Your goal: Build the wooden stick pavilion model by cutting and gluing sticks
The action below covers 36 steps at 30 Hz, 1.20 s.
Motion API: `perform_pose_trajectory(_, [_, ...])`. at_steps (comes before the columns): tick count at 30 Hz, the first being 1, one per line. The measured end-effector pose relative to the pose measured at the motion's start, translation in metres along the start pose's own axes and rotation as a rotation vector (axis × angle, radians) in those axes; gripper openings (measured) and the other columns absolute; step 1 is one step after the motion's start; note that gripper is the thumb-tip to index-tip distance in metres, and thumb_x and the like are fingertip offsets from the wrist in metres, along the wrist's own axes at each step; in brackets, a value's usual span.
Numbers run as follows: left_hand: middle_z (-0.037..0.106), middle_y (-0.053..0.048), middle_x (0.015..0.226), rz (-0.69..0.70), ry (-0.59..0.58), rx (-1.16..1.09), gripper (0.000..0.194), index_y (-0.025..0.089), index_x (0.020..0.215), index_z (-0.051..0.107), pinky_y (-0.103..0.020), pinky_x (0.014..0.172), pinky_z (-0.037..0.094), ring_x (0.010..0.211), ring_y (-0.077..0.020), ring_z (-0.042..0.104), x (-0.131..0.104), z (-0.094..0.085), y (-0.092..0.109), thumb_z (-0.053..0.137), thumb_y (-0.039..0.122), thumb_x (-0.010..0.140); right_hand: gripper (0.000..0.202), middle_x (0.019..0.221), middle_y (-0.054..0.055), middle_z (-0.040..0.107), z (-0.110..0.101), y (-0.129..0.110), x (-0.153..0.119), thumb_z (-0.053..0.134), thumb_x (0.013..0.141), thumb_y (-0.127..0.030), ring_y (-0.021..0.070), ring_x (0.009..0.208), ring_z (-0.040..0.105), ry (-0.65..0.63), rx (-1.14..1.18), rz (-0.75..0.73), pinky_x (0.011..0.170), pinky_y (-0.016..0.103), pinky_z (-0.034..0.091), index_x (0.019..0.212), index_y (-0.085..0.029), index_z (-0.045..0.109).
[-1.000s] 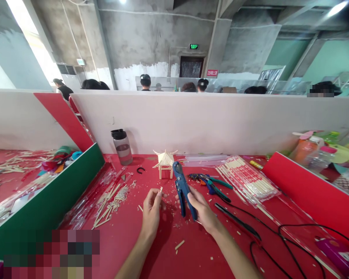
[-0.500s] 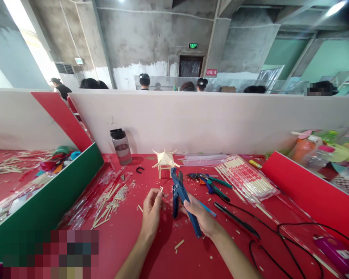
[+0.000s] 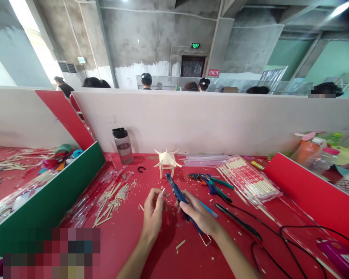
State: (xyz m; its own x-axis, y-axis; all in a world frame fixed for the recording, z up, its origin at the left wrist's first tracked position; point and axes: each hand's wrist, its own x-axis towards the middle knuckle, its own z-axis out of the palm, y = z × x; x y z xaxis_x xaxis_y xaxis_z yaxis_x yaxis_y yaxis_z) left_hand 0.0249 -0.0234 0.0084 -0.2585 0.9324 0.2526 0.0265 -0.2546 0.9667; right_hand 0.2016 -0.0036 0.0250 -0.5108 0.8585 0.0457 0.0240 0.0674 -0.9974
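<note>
My left hand [image 3: 153, 211] is closed, with a short piece of wooden stick [image 3: 163, 190] pinched between thumb and fingers. In my right hand [image 3: 202, 215] is a blue hand cutter [image 3: 176, 188], gripped around its handles. Its head points up and to the left, apart from the stick, and a wire loop [image 3: 206, 241] shows at the handle end. Just beyond both hands stands a small pavilion model [image 3: 167, 159] built of thin wooden sticks, with a peaked roof on posts. My right fingers partly hide the cutter's handles.
Loose sticks [image 3: 107, 209] and offcuts lie left. A water bottle [image 3: 123, 149] stands behind. On the right are green-handled pliers [image 3: 221, 188], a black pen-like tool [image 3: 238, 221] with a cable [image 3: 279, 240], and packed sticks [image 3: 250, 180]. Green [image 3: 46, 201] and red [image 3: 311, 193] dividers flank the table.
The cutter has turned in my right hand, its head swinging left and a little down, and its wire loop has come into sight. My left hand still pinches the stick piece.
</note>
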Motion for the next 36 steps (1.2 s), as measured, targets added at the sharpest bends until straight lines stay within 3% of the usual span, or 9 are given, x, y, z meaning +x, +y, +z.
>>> perform_pose_trajectory(6, [0.05, 0.004, 0.061, -0.018, 0.008, 0.02, 0.029, 0.021, 0.083, 0.059, -0.023, 0.057, 0.039, 0.055, -0.012, 0.046, 0.002, 0.0, -0.002, 0.051, 0.046, 0.094, 0.04, 0.109, 0.006, 0.067, -0.008, -0.013, -0.007, 0.059, 0.092, -0.048, 0.0251, 0.097, 0.063, -0.034, -0.159, 0.082, 0.09, 0.039, 0.049, 0.123, -0.022, 0.061])
perform_pose_trajectory(11, [0.05, 0.004, 0.06, -0.072, 0.01, -0.018, 0.031, 0.021, 0.077, 0.055, -0.023, 0.058, 0.039, 0.056, -0.0126, 0.047, 0.005, -0.001, -0.01, 0.055, 0.049, 0.091, 0.04, 0.115, 0.008, 0.069, -0.009, -0.018, -0.011, 0.063, 0.09, -0.044, 0.0295, 0.107, 0.063, -0.047, -0.26, 0.052, 0.095, 0.041, 0.048, 0.123, -0.023, 0.064])
perform_pose_trajectory(20, [0.05, 0.005, 0.061, -0.089, -0.018, 0.001, 0.032, 0.019, 0.078, 0.058, -0.021, 0.056, 0.037, 0.055, -0.0107, 0.045, 0.008, -0.002, -0.015, 0.057, 0.048, 0.09, 0.04, 0.115, 0.007, 0.071, -0.013, -0.021, -0.01, 0.063, 0.089, -0.043, 0.0281, 0.1, 0.065, -0.03, -0.371, 0.073, 0.087, 0.037, 0.049, 0.122, -0.022, 0.068])
perform_pose_trajectory(26, [0.059, 0.001, 0.068, -0.1, -0.028, 0.015, 0.035, 0.018, 0.077, 0.06, -0.022, 0.057, 0.039, 0.056, -0.011, 0.047, 0.009, -0.001, -0.018, 0.057, 0.051, 0.089, 0.032, 0.101, 0.003, 0.074, -0.015, -0.027, -0.011, 0.062, 0.089, -0.042, 0.0262, 0.093, 0.065, -0.04, -0.39, 0.091, 0.082, 0.033, 0.048, 0.112, -0.022, 0.071])
perform_pose_trajectory(36, [0.058, 0.0, 0.066, -0.093, -0.022, 0.052, 0.036, 0.018, 0.076, 0.061, -0.022, 0.055, 0.038, 0.057, -0.0122, 0.048, 0.009, 0.0, -0.012, 0.059, 0.052, 0.087, 0.028, 0.083, 0.001, 0.068, -0.016, -0.025, -0.01, 0.062, 0.088, -0.043, 0.0175, 0.073, 0.056, -0.035, -0.392, 0.08, 0.063, 0.024, 0.042, 0.101, -0.019, 0.072])
